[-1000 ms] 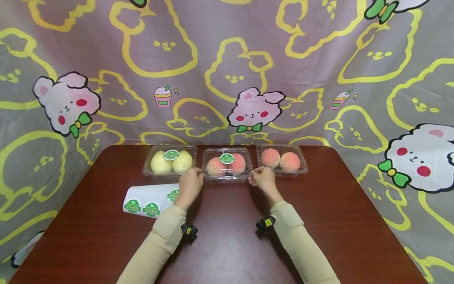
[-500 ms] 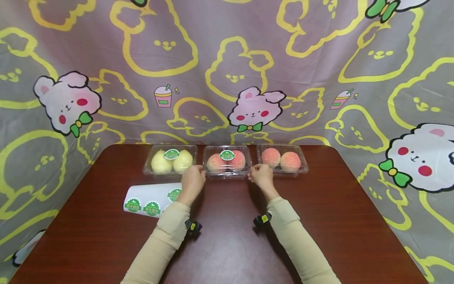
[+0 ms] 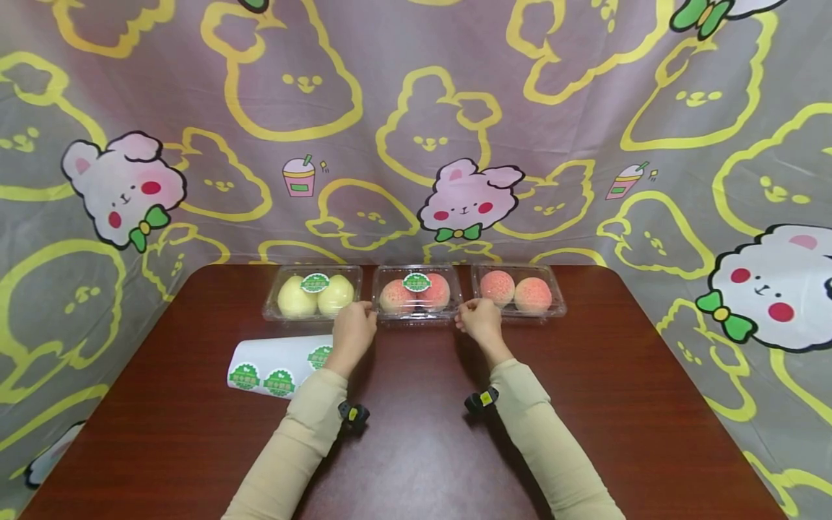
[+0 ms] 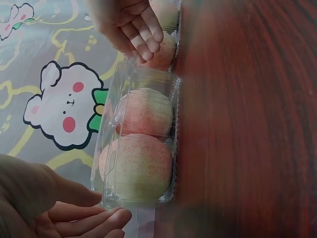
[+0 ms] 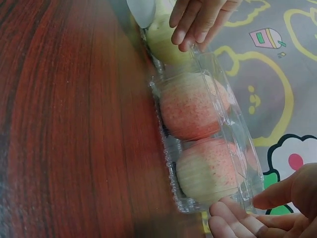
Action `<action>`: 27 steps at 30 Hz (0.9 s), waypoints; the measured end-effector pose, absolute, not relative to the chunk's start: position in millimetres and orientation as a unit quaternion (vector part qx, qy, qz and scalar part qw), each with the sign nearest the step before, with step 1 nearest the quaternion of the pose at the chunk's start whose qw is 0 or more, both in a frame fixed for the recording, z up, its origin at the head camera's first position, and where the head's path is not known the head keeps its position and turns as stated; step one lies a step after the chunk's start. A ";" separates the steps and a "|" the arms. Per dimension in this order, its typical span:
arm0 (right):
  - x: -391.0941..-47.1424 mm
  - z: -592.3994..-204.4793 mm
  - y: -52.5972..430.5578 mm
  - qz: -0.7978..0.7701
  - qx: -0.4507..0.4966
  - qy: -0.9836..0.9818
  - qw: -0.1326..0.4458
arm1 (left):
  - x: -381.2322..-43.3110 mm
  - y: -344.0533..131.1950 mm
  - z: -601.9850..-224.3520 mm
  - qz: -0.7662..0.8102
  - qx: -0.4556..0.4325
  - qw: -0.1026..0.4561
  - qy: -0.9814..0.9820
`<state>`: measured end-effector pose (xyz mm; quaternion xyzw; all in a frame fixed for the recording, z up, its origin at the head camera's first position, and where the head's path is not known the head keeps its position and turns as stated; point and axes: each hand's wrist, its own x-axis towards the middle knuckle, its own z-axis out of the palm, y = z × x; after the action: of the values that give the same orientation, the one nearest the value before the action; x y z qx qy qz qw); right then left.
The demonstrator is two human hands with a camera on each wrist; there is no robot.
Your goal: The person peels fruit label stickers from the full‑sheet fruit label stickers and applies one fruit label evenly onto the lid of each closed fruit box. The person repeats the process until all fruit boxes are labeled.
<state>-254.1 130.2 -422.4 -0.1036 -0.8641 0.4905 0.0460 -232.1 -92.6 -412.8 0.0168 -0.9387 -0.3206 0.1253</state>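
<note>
In the head view, a clear plastic clamshell box (image 3: 416,307) sits mid-row at the back of the table, with two peaches (image 3: 398,296) inside and a green-and-white sticker (image 3: 417,282) on its lid. My left hand (image 3: 354,331) pinches its left end between thumb and fingers. At the opposite end, my right hand (image 3: 481,321) does the same. The left wrist view shows the thumb and fingertips (image 4: 119,217) right at the box's corner. In the right wrist view, the other fingertips (image 5: 223,210) meet the near end of the box.
Left of it stands a similar box (image 3: 270,307) of two yellow-green fruits with a sticker. To the right, another box (image 3: 555,307) holds two peaches and shows no sticker. A white sticker sheet (image 3: 273,354) lies front left, partly behind the left forearm. A patterned curtain (image 3: 390,130) hangs behind.
Between one second and half a second ago, both hands pushed the middle box slightly backward, into line with its neighbours. Since then hands and box have stayed almost still.
</note>
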 end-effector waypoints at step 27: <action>-242.1 -408.5 160.0 0.523 -0.090 -0.844 0.083 | -215.6 -79.3 -411.1 -0.351 -0.056 0.142 -0.924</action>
<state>-242.1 160.0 -408.5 -0.0899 -0.8437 0.5227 0.0833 -215.6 -79.3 -411.1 -0.0561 -0.9240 -0.3507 0.1420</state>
